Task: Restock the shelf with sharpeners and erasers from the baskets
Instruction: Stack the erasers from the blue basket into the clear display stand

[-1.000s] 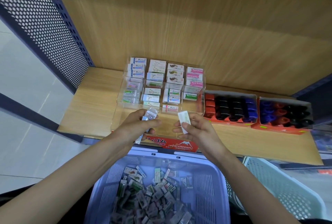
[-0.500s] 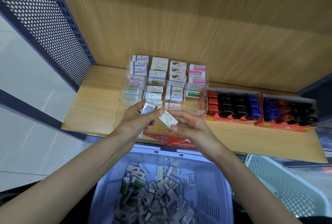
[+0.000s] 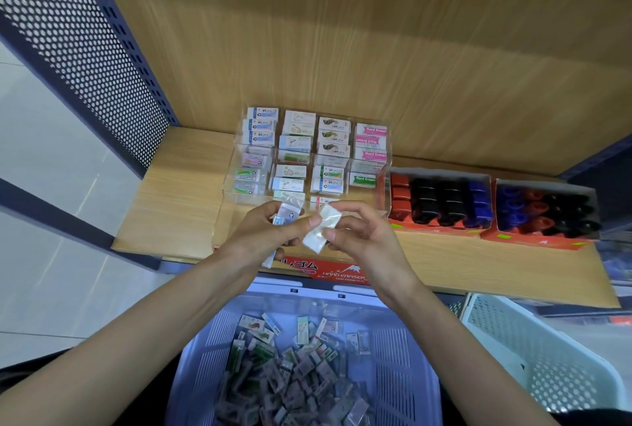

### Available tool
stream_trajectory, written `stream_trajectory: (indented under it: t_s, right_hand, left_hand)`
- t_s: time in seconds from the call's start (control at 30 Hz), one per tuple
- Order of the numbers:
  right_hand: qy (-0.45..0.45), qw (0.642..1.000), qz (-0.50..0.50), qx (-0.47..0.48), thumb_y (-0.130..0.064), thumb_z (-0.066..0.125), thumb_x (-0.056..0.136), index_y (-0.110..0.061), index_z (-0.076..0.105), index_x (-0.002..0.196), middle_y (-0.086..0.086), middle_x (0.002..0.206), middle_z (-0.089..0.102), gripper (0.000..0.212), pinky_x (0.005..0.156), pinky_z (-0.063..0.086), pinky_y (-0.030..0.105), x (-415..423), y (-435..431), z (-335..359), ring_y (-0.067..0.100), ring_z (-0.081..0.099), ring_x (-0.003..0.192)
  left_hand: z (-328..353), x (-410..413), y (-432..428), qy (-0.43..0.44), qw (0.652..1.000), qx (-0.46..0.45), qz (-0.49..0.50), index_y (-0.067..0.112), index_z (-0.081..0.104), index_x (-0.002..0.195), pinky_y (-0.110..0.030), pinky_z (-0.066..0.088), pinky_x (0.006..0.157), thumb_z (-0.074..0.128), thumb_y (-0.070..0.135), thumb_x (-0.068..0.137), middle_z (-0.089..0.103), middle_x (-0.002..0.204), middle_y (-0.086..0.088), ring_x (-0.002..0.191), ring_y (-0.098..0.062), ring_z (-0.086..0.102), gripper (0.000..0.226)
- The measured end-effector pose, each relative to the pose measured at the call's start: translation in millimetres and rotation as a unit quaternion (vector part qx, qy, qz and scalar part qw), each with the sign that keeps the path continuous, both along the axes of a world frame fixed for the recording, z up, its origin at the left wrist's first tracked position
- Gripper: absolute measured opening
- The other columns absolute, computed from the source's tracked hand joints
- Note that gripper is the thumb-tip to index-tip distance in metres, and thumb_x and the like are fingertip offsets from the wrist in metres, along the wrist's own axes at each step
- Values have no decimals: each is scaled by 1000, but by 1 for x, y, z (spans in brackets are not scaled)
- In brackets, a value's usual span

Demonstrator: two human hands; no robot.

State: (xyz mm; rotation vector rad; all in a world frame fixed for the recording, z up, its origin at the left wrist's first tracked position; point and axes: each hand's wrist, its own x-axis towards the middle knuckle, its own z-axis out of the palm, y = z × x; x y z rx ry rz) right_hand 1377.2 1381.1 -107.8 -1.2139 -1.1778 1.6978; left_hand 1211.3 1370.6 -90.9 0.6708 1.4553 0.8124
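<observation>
My left hand (image 3: pixel 265 237) holds a small stack of wrapped erasers (image 3: pixel 288 211) just in front of the clear eraser display (image 3: pixel 307 155) on the wooden shelf (image 3: pixel 178 206). A single white wrapped eraser (image 3: pixel 321 229) is pinched between my left thumb and the fingers of my right hand (image 3: pixel 362 234), tilted diagonally. Below my arms, the blue basket (image 3: pixel 205 350) holds several loose wrapped erasers (image 3: pixel 290 367). Two red boxes of sharpeners (image 3: pixel 441 203) stand on the shelf to the right.
A white basket (image 3: pixel 533 350) sits at the lower right beside the blue one. A perforated dark metal panel (image 3: pixel 85 49) closes the shelf's left side. The wooden back wall (image 3: pixel 376 42) rises behind the display. A red "Hard Eraser" label (image 3: pixel 338 273) fronts the display.
My right hand brought its white eraser leftward and down to meet my left hand, and the eraser turned from upright to diagonal. The camera moved slightly closer to the shelf.
</observation>
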Motion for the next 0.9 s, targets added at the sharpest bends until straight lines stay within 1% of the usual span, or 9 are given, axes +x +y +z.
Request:
stream_trajectory:
  t_s: [0.13,0.27,0.37,0.5,0.53,0.67,0.73,0.83,0.9]
  right_hand:
    - [-4,998,-58,-12,-1,71,79,-12,52,100,10,105,67,30,73,51,25,-4,-2,-5,17,66,79]
    - [-45,997,28,61,-1,66,84,-27,55,114,-4,122,54,42,77,49,19,1,1,-6,5,62,94]
    - [-152,972,98,151,-5,69,83,-33,59,107,-2,114,57,39,83,44,16,7,12,-9,7,58,99]
    - [-325,917,80,218,-19,74,80,-19,63,105,-7,99,59,27,75,36,5,-6,37,-21,5,54,88]
    - [-358,902,62,235,-21,73,81,-15,63,108,-5,100,60,29,74,36,7,-14,47,-27,8,54,90]
    - [-471,824,6,315,-26,71,82,-12,64,114,5,105,67,36,89,41,37,-53,86,-56,26,54,105]
    - [-526,777,-3,347,-25,74,78,-12,65,106,5,94,68,32,85,39,39,-68,98,-68,30,55,103]
    - [-578,717,-19,390,-23,84,65,-10,66,86,5,75,67,31,76,41,38,-78,110,-82,31,60,86]
    - [-611,679,-24,406,-25,86,59,-11,67,79,3,70,66,31,77,34,36,-81,116,-90,29,60,81]
  left_hand:
    - [0,0,-1,3,1000,-14,-4,11,64,99,-17,32,41,78,18,74,59,65,4,54,-7,50,29]
    - [-1,-5,2,2,999,-31,10,6,61,113,-18,32,42,80,17,72,62,65,6,54,-8,51,47]
    - [-1,-9,2,0,999,-37,22,7,61,112,-18,32,40,79,18,74,65,73,1,54,-8,51,43]
    - [-1,-21,5,5,995,-34,98,15,61,96,-21,33,46,74,25,79,69,96,-3,60,-9,53,23]
    - [0,-24,6,-2,993,-33,113,15,60,96,-23,33,48,72,24,82,67,100,-2,61,-10,54,21]
    - [3,-33,8,-99,983,-49,147,7,56,104,-21,39,45,48,11,93,59,102,-4,67,-14,60,14]
    - [2,-39,7,-139,974,-62,166,4,57,109,-19,46,44,46,10,95,61,105,-5,76,-17,69,20]
    - [0,-51,4,-173,963,-69,195,0,56,119,-20,56,53,50,11,94,59,118,-10,83,-21,72,28]
    - [0,-57,2,-180,961,-69,200,-1,58,117,-24,59,60,53,12,94,61,116,-10,87,-23,71,27]
